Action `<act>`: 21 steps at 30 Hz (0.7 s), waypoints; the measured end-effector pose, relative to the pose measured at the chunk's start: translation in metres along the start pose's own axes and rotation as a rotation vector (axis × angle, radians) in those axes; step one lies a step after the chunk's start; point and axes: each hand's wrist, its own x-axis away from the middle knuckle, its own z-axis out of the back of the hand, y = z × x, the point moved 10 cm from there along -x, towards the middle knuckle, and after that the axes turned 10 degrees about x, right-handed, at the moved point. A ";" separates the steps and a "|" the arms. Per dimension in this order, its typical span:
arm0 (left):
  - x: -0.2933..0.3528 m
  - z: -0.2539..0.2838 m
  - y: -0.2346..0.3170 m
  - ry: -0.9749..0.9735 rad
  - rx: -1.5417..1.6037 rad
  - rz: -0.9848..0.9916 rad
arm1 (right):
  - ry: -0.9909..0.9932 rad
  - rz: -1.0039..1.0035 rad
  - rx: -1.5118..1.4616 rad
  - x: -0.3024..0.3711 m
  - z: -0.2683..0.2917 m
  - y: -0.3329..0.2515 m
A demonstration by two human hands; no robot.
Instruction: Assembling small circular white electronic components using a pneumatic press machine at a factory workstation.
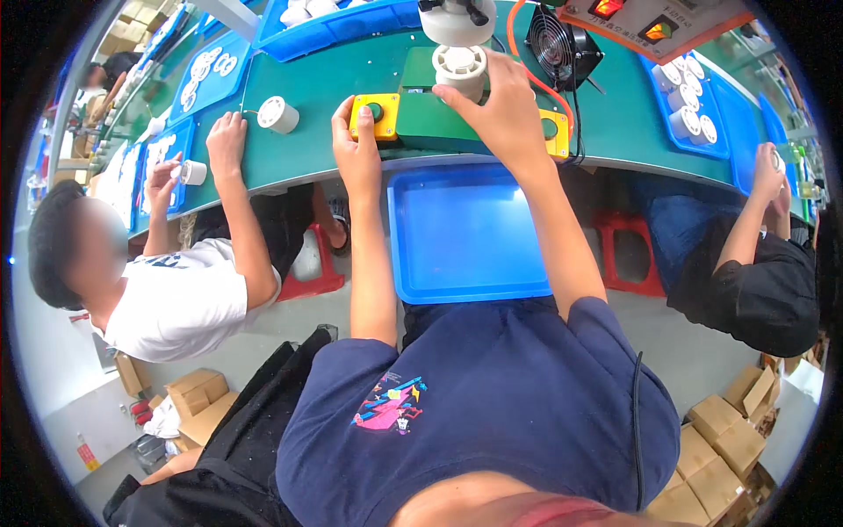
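Note:
My right hand [502, 112] closes round a white plastic cylinder [459, 67] with a slotted top, thumb at its near side and fingers at its right. The cylinder stands upright on a green fixture [435, 123], directly below the white round head [457, 25] of a machine. At the fixture's left end, my left hand [357, 149] wraps round a yellow button box [388, 123], its thumb beside the dark green button [376, 111]. A second yellow button box [555, 132] sits at the right end, partly covered by my right forearm.
A blue tray [470, 292] lies between my forearms, below the table edge. A black fan [562, 48], an orange hose [546, 90] and a control box [659, 22] stand right of the machine. Co-workers sit on both sides, near blue trays of white parts [689, 105].

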 end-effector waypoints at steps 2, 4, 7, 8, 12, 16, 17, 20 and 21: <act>0.003 -0.001 0.002 0.001 -0.005 0.011 | -0.051 0.006 -0.080 -0.001 -0.010 0.000; 0.001 0.001 0.002 0.006 -0.009 0.015 | -0.081 -0.132 -0.379 0.000 -0.019 0.013; 0.003 0.000 0.001 -0.002 -0.010 0.004 | -0.092 -0.132 -0.405 0.000 -0.022 0.014; 0.003 0.000 0.002 -0.005 -0.011 0.004 | -0.091 -0.135 -0.405 0.000 -0.022 0.014; 0.002 0.002 0.004 -0.006 0.020 0.012 | 0.087 -0.031 -0.385 -0.013 -0.001 -0.003; 0.002 0.000 0.000 -0.023 -0.013 0.000 | 0.174 0.009 -0.409 0.003 0.014 0.005; 0.000 -0.001 -0.002 -0.038 -0.008 -0.001 | 0.138 -0.022 -0.499 0.013 0.016 0.014; 0.002 -0.002 -0.001 -0.022 -0.017 -0.027 | 0.235 -0.042 -0.420 0.046 0.057 0.046; 0.004 0.000 0.004 -0.020 -0.048 -0.050 | 0.241 -0.048 -0.360 0.056 0.072 0.057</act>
